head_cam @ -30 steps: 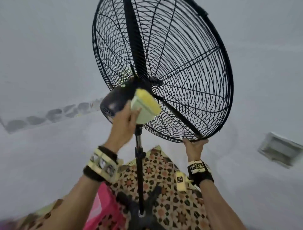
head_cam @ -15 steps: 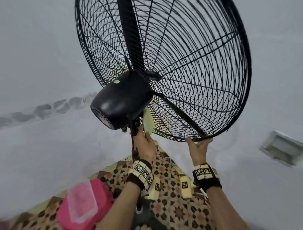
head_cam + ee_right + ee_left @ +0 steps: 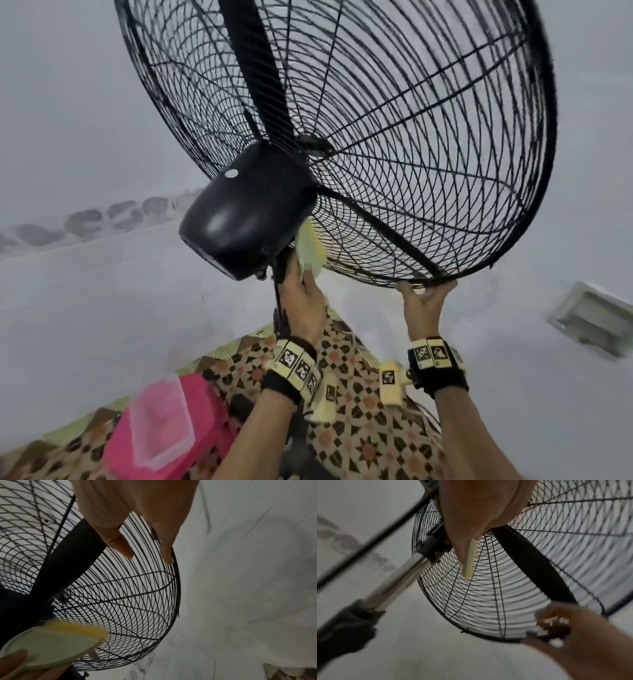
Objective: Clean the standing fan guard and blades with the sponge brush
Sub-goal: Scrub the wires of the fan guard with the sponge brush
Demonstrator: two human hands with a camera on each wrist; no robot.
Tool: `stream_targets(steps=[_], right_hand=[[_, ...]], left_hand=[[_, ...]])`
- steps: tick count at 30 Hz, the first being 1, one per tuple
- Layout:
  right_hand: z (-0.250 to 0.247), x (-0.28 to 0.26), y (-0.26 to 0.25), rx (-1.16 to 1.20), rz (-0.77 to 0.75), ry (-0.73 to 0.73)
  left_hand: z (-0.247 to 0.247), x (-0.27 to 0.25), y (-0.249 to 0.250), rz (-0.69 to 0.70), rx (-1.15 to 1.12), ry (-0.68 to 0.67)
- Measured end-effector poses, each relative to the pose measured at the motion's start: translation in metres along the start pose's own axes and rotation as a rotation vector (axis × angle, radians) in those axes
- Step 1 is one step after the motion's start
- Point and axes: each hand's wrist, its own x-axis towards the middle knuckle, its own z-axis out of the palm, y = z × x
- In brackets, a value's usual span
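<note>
Yellow sponge brush [image 3: 310, 251] in left hand [image 3: 303, 308], against fan guard [image 3: 428, 171].

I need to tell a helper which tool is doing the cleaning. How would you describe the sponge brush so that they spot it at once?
Find the big black fan guard, then the black motor housing behind its centre. Just below it, the left hand holds the sponge brush against the wires: the one pale green thing with a yellow face among all that black.

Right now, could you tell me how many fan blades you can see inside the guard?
2: one broad black blade rising from the hub, one narrower-looking black blade slanting down towards the lower rim. The black motor housing may hide another.
</note>
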Motion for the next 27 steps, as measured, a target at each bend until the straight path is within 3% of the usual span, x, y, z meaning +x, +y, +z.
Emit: stream_targets(steps=[5,8,15,22,27], right_hand=[[-0.006,0.007,-0.035,-0.123,-0.044,-0.11],[-0.006,0.008,-0.046,-0.12,-0.044,-0.146],[-0.013,-0.001,-0.037,-0.066,0.017,-0.125],[-0.014,-0.008,-0.022,-0.051,0.036,-0.054],[-0.021,-0.016,-0.022,-0.076,0.067,-0.136]], left_hand=[[0.009,0.002,0.032,-0.084,-0.005,0.037],[0.002,0.003,0.034,-0.079,-0.042,-0.01],[0.004,0.003,0.021,-0.132,-0.038,-0.03],[0.012,0.0,0.014,-0.054,-0.028,-0.027],[0.003,-0.013,0.004,-0.005,-0.07,-0.12]])
